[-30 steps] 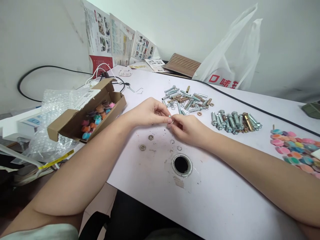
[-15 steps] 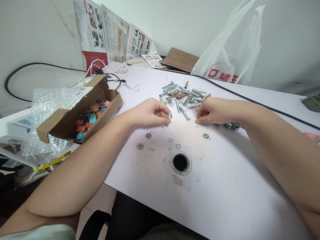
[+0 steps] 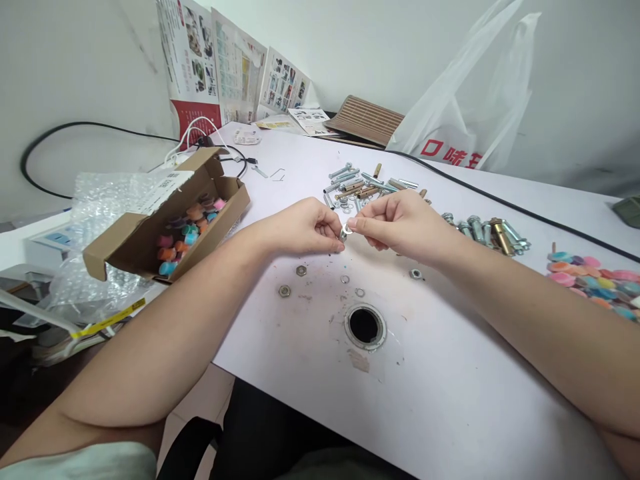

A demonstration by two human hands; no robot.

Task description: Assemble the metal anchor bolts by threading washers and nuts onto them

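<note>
My left hand (image 3: 311, 228) is closed in a pinch on a small silver bolt (image 3: 343, 235), whose body is mostly hidden by the fingers. Between thumb and fingertips, my right hand (image 3: 407, 223) pinches a thin metal washer (image 3: 349, 228) right at the bolt's end; I cannot tell whether it is around the bolt. Behind the hands lies a loose pile of silver and brass-coloured bolts and sleeves (image 3: 350, 183). Nearer to me are several nuts, one nut (image 3: 285, 291) at the left and another nut (image 3: 415, 274) at the right, with two thin rings, one ring (image 3: 359, 292) near the table hole.
A round hole with a metal rim (image 3: 383, 327) opens in the white table (image 3: 430, 387). An open cardboard box (image 3: 220, 223) of coloured caps stands left. Assembled bolts (image 3: 477, 230) and colourful pieces (image 3: 595, 277) lie right. A black cable (image 3: 480, 190) and plastic bag (image 3: 470, 100) are behind.
My right hand has come left from beside the bolt pile to my left hand, now with a washer between its fingers. My left hand keeps its pinch on the bolt.
</note>
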